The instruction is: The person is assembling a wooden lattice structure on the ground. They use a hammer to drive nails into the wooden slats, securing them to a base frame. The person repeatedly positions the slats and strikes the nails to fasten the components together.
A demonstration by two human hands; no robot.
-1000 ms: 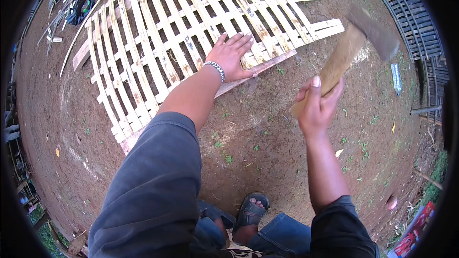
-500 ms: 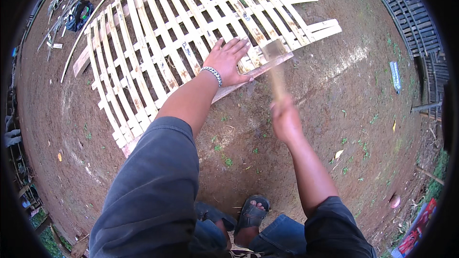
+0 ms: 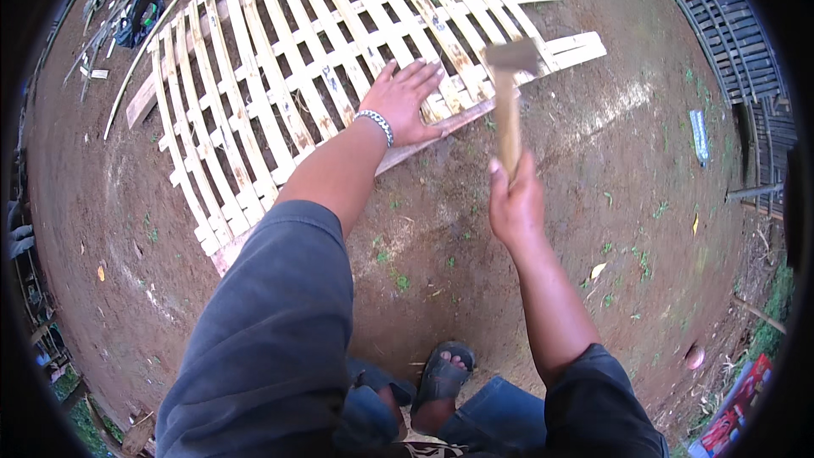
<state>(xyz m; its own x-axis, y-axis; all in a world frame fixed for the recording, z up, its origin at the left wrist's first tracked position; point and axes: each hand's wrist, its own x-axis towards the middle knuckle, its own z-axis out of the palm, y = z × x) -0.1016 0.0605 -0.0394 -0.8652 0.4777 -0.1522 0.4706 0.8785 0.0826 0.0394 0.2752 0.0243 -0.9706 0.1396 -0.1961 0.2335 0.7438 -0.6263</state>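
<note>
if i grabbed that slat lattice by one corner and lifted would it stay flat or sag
Probably sag and twist: the lattice is thin, pale strips crossed in an open grid, with long unsupported spans. Likely light for its size, since most of it is gaps. The left hand pressing it down by the hammer suggests it shifts or bounces easily.

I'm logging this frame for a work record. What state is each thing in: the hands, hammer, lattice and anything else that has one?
Left hand: flat, fingers spread, pressing on the lattice.
Right hand: closed round the hammer handle.
Hammer: held upright, head over the lattice edge; contact unclear.
Lattice: lying flat on the dirt, strips crossed.
Plank: lying under the lattice's near edge.
Sandal: worn on a foot.
</note>
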